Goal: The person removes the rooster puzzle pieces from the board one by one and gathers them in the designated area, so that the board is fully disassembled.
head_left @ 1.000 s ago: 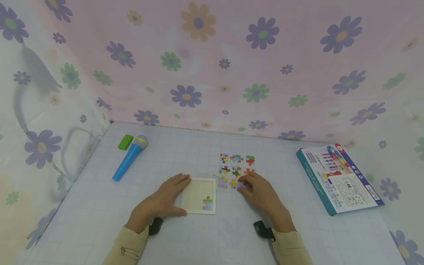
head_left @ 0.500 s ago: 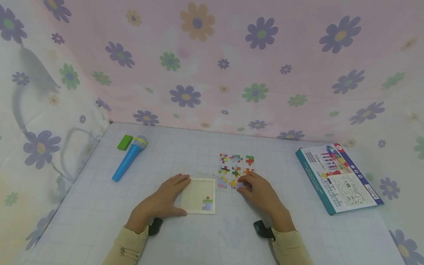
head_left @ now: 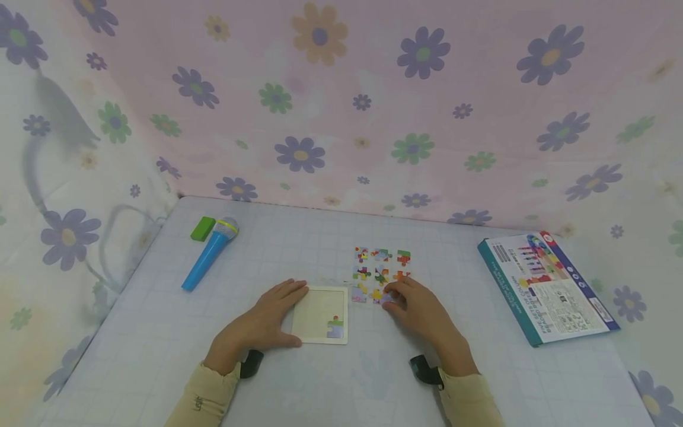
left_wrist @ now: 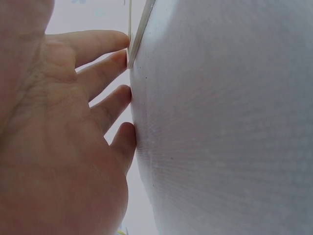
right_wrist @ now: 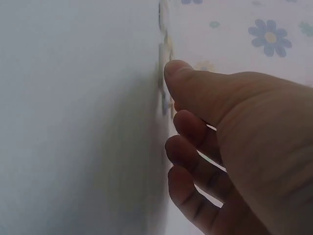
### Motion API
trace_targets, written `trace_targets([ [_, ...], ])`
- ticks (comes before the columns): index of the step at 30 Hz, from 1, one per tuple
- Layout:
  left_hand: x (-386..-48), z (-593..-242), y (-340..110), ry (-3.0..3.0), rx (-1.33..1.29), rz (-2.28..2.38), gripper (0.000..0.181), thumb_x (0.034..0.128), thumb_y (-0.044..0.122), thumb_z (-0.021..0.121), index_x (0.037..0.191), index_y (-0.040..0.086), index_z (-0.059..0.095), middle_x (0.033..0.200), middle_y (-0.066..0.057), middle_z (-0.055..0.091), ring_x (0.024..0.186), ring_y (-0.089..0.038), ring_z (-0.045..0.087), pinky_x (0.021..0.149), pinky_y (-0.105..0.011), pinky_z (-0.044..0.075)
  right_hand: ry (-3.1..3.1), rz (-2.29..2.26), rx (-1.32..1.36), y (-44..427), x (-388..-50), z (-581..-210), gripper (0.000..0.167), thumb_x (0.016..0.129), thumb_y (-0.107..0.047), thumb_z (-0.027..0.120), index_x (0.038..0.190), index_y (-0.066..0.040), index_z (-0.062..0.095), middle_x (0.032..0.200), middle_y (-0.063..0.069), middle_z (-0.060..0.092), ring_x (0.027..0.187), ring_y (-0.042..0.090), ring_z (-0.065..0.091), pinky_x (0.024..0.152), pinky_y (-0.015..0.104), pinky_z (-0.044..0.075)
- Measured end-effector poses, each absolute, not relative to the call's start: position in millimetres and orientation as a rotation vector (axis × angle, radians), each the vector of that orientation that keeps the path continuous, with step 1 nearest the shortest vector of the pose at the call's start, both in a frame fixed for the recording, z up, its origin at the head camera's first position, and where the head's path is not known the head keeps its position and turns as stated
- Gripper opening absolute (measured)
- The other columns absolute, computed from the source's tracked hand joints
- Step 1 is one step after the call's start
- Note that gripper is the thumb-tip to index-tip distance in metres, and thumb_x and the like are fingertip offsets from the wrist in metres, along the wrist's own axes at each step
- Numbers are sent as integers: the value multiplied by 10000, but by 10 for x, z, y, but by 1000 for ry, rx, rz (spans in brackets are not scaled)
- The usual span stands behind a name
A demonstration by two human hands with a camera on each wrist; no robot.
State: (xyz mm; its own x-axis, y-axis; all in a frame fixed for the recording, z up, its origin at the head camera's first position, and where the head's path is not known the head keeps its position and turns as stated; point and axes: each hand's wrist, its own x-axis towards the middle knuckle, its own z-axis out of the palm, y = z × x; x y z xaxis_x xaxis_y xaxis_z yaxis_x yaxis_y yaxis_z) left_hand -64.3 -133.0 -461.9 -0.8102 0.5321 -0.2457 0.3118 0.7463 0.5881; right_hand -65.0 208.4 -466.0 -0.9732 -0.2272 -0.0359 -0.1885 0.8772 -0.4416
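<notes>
A shallow, pale square puzzle tray (head_left: 315,305) lies flat, with one jigsaw piece (head_left: 335,330) in its lower right corner. My left hand (head_left: 261,320) rests along the tray's left side, fingers extended and thumb by the lower left corner; in the left wrist view, fingertips touch the tray's edge (left_wrist: 140,36). To the tray's right, loose puzzle pieces (head_left: 381,275) lie in rows. At their lower right, my right hand (head_left: 421,311) pinches a puzzle piece (head_left: 386,299) between thumb and forefinger, partly covering it. In the right wrist view, the other fingers are curled.
A blue toy microphone (head_left: 205,260) lies at the back left beside a green block (head_left: 203,229). At the right lies a flat printed box (head_left: 549,290). Flowered cloth (head_left: 341,118) hangs behind the white-covered table (head_left: 320,385).
</notes>
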Motion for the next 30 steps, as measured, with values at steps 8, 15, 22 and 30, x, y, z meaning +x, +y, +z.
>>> trace_targets([
  [8, -650, -4610, -1323, 2545, 647, 750, 1001, 785, 313, 887, 1599, 118, 338, 1697, -24, 273, 1593, -325, 166, 1271, -576, 228, 2928, -654, -354, 1884, -573, -4509, 332, 882, -280, 802, 1179, -156, 721, 978, -74, 620, 862, 80, 557, 806, 328, 544],
  [15, -633, -4605, -1319, 2544, 622, 756, 1005, 776, 309, 895, 1597, 125, 345, 1695, -21, 278, 1592, -327, 168, 1271, -578, 227, 2977, -616, -537, 1710, -493, -4566, 319, 864, -311, 820, 1151, -208, 725, 953, -129, 614, 854, 25, 577, 777, 259, 548],
  [22, -638, -4622, -1320, 2553, 624, 741, 1006, 774, 328, 896, 1597, 138, 349, 1693, -12, 282, 1593, -320, 169, 1267, -584, 234, 2931, -650, -747, 1493, -414, -4591, 341, 865, -342, 813, 1156, -188, 726, 954, -113, 612, 824, 23, 558, 719, 212, 524],
  [30, -657, -4656, -1335, 2551, 646, 747, 1012, 774, 345, 894, 1598, 137, 345, 1695, -12, 278, 1593, -323, 167, 1263, -590, 238, 2838, -641, -707, 1324, -342, -4659, 457, 858, -406, 811, 1248, -197, 699, 1031, -95, 591, 753, 28, 453, 656, 154, 423],
])
